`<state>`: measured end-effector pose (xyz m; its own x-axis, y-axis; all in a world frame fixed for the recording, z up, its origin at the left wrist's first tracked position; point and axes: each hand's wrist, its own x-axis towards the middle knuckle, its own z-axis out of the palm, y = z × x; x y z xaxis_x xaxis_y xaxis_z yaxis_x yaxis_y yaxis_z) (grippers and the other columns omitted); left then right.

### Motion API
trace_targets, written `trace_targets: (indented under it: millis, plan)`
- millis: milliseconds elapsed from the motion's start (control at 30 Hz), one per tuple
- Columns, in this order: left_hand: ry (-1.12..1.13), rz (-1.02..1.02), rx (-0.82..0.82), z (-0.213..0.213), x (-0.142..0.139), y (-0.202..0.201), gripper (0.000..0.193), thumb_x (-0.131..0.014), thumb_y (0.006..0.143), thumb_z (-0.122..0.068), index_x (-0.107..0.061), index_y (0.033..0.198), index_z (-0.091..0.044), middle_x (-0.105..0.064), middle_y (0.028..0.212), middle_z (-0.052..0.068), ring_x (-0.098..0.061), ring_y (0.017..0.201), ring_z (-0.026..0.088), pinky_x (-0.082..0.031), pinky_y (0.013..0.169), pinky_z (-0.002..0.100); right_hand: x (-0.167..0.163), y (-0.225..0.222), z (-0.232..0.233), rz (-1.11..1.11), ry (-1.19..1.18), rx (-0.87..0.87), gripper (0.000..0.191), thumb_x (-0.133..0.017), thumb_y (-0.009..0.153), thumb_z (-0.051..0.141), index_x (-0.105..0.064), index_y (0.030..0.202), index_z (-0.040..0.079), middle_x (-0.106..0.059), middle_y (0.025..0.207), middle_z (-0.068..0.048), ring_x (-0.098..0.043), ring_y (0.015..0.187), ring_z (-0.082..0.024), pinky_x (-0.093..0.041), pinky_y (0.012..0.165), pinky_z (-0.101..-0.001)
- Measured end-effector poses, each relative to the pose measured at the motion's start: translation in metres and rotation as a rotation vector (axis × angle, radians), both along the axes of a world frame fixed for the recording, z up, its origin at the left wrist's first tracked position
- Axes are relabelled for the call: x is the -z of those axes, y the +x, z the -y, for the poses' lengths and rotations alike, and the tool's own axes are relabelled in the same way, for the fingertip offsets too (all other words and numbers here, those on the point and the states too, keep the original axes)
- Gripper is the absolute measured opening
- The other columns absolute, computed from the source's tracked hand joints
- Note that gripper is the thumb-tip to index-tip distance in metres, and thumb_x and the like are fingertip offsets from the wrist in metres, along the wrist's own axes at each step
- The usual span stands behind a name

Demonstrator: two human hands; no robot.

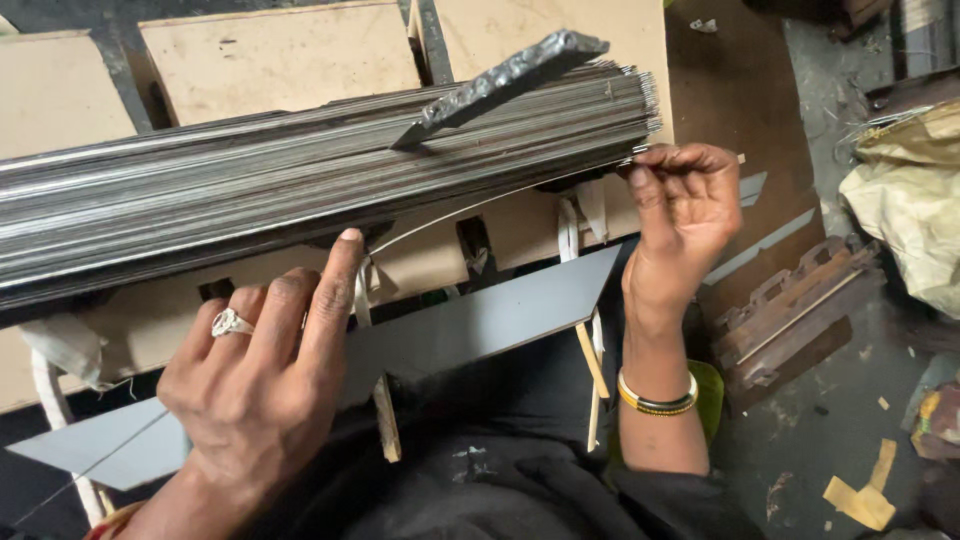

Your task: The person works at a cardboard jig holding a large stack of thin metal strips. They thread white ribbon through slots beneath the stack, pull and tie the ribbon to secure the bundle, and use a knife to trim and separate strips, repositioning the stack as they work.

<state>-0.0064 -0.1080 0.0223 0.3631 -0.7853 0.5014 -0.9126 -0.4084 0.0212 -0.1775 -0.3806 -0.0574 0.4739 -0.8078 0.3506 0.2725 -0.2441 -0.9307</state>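
A single thin wire [480, 203] is pinched at its end by the right hand [683, 215], beneath the wire bundle [300, 190]. The left hand [262, 375] is spread, fingertips touched to the bundle's underside. A dark metal bar [505, 82] is laid on top.

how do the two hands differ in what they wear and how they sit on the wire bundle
The left hand wears a ring; the right hand has bare fingers and a yellow and black bangle at its wrist. The left hand lies mid-length with its fingers stretched against the bundle of thin metal rods; the right hand pinches at the bundle's end. Both touch its lower edge.
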Motion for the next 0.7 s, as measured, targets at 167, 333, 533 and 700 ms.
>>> trace_targets:
  millis: [167, 333, 533, 700]
  plan:
    - [0.025, -0.032, -0.012, 0.004, -0.001, 0.007, 0.044, -0.07, 0.086, -0.001, -0.075, 0.128, -0.012, -0.066, 0.083, 0.003, -0.057, 0.063, 0.015, -0.046, 0.059, 0.03, 0.001, 0.008, 0.005, -0.027, -0.02, 0.028, 0.032, -0.074, 0.102, -0.014, -0.052, 0.118, 0.004, -0.063, 0.104, -0.009, -0.064, 0.099, -0.014, -0.057, 0.097, -0.0271]
    - [0.031, -0.057, -0.001, 0.004, 0.002, 0.009, 0.04, -0.072, 0.089, -0.008, -0.074, 0.129, -0.013, -0.064, 0.083, 0.002, -0.058, 0.066, 0.016, -0.047, 0.061, 0.031, 0.0, 0.013, 0.0, 0.007, 0.012, 0.055, 0.031, -0.071, 0.1, -0.015, -0.05, 0.111, 0.005, -0.055, 0.101, -0.005, -0.059, 0.092, -0.011, -0.053, 0.091, -0.024]
    - [0.008, -0.091, 0.013, 0.005, 0.007, 0.01, 0.039, -0.072, 0.091, -0.01, -0.073, 0.13, -0.012, -0.063, 0.083, 0.002, -0.059, 0.067, 0.016, -0.048, 0.062, 0.031, 0.003, 0.011, 0.0, 0.052, 0.05, 0.026, 0.032, -0.071, 0.1, -0.012, -0.049, 0.112, 0.007, -0.048, 0.101, -0.002, -0.05, 0.094, -0.008, -0.049, 0.092, -0.022]
    - [0.013, -0.082, 0.042, 0.007, 0.008, 0.011, 0.043, -0.072, 0.089, -0.007, -0.074, 0.131, -0.013, -0.064, 0.085, 0.002, -0.058, 0.068, 0.016, -0.048, 0.063, 0.031, 0.007, 0.01, 0.003, 0.11, 0.096, -0.023, 0.033, -0.08, 0.1, -0.002, -0.049, 0.108, 0.007, -0.046, 0.101, 0.0, -0.046, 0.089, -0.007, -0.046, 0.092, -0.0207]
